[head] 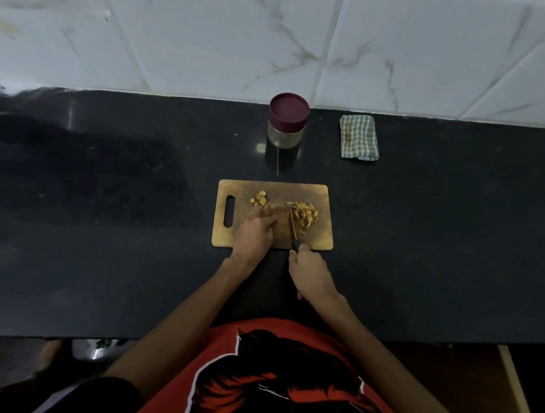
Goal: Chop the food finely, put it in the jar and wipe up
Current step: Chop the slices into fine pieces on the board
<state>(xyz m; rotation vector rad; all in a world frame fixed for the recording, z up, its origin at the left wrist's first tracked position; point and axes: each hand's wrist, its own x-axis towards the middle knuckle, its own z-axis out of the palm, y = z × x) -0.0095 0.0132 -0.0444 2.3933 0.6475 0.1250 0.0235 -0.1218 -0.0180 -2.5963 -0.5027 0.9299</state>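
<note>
On the chopping board (321,235), near the worktop's front edge, the right hand (310,273) has its grip around the knife (293,227). The left hand (255,230) curls on uncut food (260,199) beside the cut pile (305,216). The blade runs close to the fingers; a slip could nick them. The jar (285,122), lidded, and the cloth (358,138) sit by the back wall, with open worktop on both sides.

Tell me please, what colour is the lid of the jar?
The lid is dark maroon, seen clearly in the head view.
</note>
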